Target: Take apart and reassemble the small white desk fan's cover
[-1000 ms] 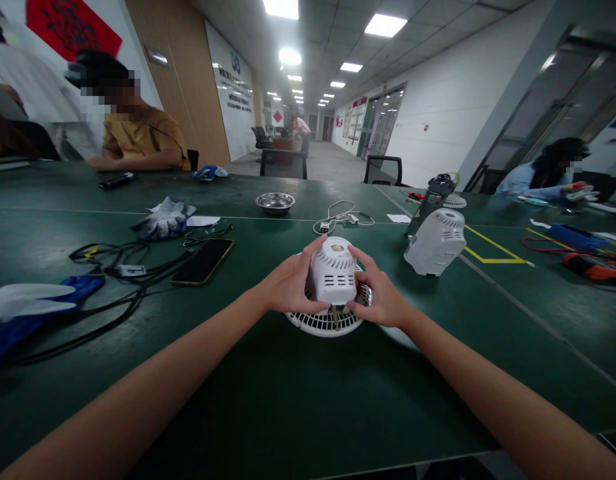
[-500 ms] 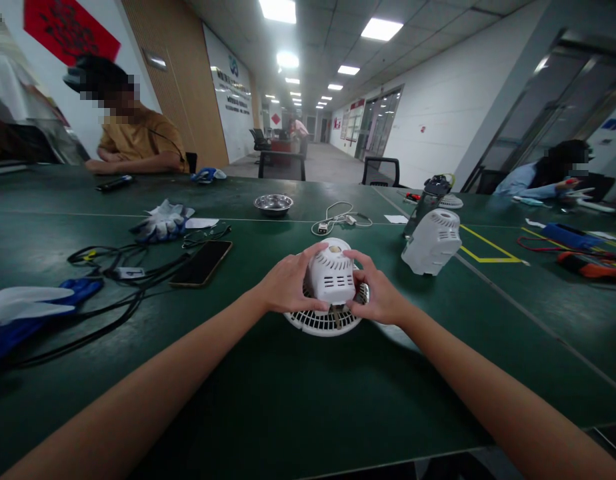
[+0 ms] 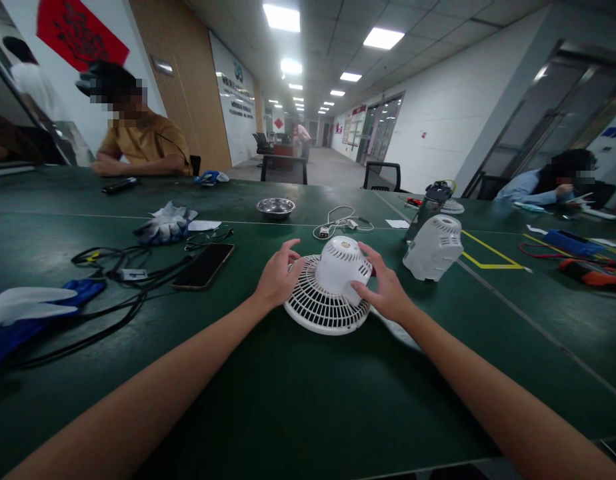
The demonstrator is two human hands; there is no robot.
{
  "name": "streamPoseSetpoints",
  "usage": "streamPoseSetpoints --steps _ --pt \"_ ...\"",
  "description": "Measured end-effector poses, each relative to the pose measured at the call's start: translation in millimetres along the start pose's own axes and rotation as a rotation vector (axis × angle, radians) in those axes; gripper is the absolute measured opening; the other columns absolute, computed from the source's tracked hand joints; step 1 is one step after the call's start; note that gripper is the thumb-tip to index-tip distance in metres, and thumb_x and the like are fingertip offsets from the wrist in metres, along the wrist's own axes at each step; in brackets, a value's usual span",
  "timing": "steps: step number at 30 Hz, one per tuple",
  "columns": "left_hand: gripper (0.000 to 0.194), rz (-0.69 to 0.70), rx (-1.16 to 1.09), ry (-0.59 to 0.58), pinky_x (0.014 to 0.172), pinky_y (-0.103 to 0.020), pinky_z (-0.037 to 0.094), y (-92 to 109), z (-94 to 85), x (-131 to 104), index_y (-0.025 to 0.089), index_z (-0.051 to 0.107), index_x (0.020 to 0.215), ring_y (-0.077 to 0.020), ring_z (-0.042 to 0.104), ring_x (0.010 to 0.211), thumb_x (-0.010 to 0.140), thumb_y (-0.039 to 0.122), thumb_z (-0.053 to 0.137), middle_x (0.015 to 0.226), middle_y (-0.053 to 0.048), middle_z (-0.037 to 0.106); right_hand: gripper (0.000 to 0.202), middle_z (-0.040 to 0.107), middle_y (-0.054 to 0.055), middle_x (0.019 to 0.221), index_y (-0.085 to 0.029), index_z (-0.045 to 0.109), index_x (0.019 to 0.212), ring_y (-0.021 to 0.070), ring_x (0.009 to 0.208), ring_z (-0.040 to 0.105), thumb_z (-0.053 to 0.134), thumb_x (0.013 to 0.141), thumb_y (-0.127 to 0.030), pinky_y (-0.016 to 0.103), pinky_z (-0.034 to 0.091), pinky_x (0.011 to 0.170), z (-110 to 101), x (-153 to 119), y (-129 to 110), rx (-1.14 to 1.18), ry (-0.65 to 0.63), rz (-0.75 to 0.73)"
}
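A white vented motor cover (image 3: 337, 267) sits on a round white fan grille (image 3: 318, 308) that lies face down on the table in front of me. My right hand (image 3: 383, 283) grips the cover's right side, thumb in front and fingers behind. At the grille's left edge, my left hand (image 3: 279, 275) is open, its fingers apart and clear of the cover; whether it touches the rim I cannot tell. Beyond my right hand stands another white housing part (image 3: 434, 248). A pale flat piece (image 3: 398, 330), partly hidden, lies under my right forearm.
On the left lie a phone (image 3: 204, 266), black cables (image 3: 138, 293) and gloves (image 3: 165, 223). Ahead are a metal bowl (image 3: 275, 208) and a white cable (image 3: 341, 223). A dark upright device (image 3: 431, 203) and a multimeter (image 3: 593, 273) are to the right. People sit across the table.
My left hand has let go of the motor cover and moved left. The cover has turned and shifted slightly right, still in my right hand, and more of the grille shows.
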State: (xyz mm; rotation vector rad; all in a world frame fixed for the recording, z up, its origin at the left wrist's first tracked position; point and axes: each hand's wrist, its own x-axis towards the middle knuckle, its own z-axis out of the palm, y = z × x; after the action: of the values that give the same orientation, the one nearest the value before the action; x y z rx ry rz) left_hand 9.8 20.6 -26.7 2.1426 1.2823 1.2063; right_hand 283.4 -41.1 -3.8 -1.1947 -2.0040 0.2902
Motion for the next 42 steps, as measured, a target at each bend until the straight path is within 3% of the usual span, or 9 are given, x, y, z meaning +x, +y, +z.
streamPoseSetpoints --steps 5,12,19,23,26,29,36,39,42 --pt "0.045 -0.237 0.003 -0.048 0.085 -0.040 0.050 -27.7 3.5 6.9 0.021 0.067 0.106 -0.0286 0.069 0.098 0.100 0.053 0.036 0.104 -0.009 0.074 0.088 0.040 0.010 0.159 -0.036 0.017 0.160 0.0399 0.136 0.049 0.067 0.088 -0.044 0.066 0.045 0.105 -0.7 1.6 7.0 0.035 -0.052 0.018" --pt "0.044 -0.259 -0.089 -0.061 0.077 -0.037 0.051 -31.5 2.9 6.3 0.021 0.065 0.110 -0.0274 0.070 0.089 0.097 0.055 0.041 0.097 -0.008 0.075 0.114 0.028 0.015 0.164 -0.031 0.011 0.160 0.0416 0.143 0.041 0.083 0.073 -0.048 0.067 0.033 0.115 6.7 0.5 12.6 0.055 -0.061 -0.006" --pt "0.050 -0.140 -0.401 0.109 0.072 -0.037 0.052 -26.6 -2.2 2.3 0.020 0.059 0.120 -0.0232 0.066 0.077 0.100 0.056 0.031 0.087 -0.005 0.068 0.112 0.053 0.014 0.147 -0.030 0.024 0.154 0.0390 0.128 0.057 0.089 0.064 -0.046 0.065 0.042 0.110 6.1 1.5 6.9 0.276 0.088 0.190" --pt "0.049 -0.014 -0.428 0.222 0.087 -0.037 0.052 -20.2 -4.6 3.2 0.020 0.058 0.121 -0.0232 0.065 0.097 0.100 0.056 0.033 0.108 -0.009 0.068 0.091 0.065 0.013 0.132 -0.028 0.030 0.151 0.0342 0.112 0.068 0.078 0.076 -0.047 0.058 0.055 0.097 9.2 2.5 2.2 0.688 0.125 0.389" --pt "0.048 -0.060 -0.478 0.107 0.093 -0.040 0.053 -15.1 -2.9 2.1 0.017 0.060 0.121 -0.0263 0.065 0.107 0.097 0.056 0.046 0.116 -0.011 0.069 0.058 0.072 0.012 0.118 -0.024 0.049 0.140 0.0326 0.108 0.070 0.055 0.091 -0.055 0.056 0.057 0.091 13.6 0.9 -0.6 0.852 -0.026 0.453" --pt "0.045 -0.143 -0.607 -0.043 0.090 -0.044 0.056 -10.1 2.0 -0.5 0.013 0.066 0.112 -0.0282 0.070 0.100 0.092 0.054 0.059 0.106 -0.012 0.074 0.050 0.076 0.010 0.107 -0.022 0.061 0.125 0.0313 0.104 0.071 0.043 0.095 -0.058 0.054 0.058 0.087 17.4 -1.0 -0.6 0.939 -0.139 0.482" --pt "0.026 -0.223 -0.521 -0.077 0.074 -0.038 0.061 -9.6 9.5 -2.1 0.015 0.072 0.095 -0.0223 0.074 0.077 0.083 0.038 0.074 0.086 -0.006 0.077 0.037 0.076 0.006 0.098 -0.023 0.063 0.114 0.0270 0.094 0.072 0.054 0.090 -0.050 0.049 0.058 0.086 20.6 -1.8 12.3 1.283 -0.240 0.653" --pt "0.023 -0.182 -0.458 -0.085 0.069 -0.035 0.061 -7.5 7.0 -2.9 0.016 0.072 0.094 -0.0208 0.073 0.073 0.081 0.035 0.076 0.084 -0.005 0.077 0.032 0.074 0.004 0.093 -0.024 0.062 0.113 0.0260 0.088 0.072 0.061 0.086 -0.042 0.047 0.059 0.082 25.7 0.6 20.2 1.324 -0.166 0.702" --pt "0.020 -0.159 -0.406 -0.076 0.066 -0.034 0.061 -0.1 3.8 -4.2 0.016 0.072 0.092 -0.0202 0.073 0.070 0.082 0.034 0.075 0.082 -0.004 0.077 0.050 0.072 0.000 0.095 -0.029 0.055 0.124 0.0235 0.085 0.070 0.072 0.077 -0.034 0.044 0.059 0.082 25.8 6.6 32.8 1.173 0.096 0.635"
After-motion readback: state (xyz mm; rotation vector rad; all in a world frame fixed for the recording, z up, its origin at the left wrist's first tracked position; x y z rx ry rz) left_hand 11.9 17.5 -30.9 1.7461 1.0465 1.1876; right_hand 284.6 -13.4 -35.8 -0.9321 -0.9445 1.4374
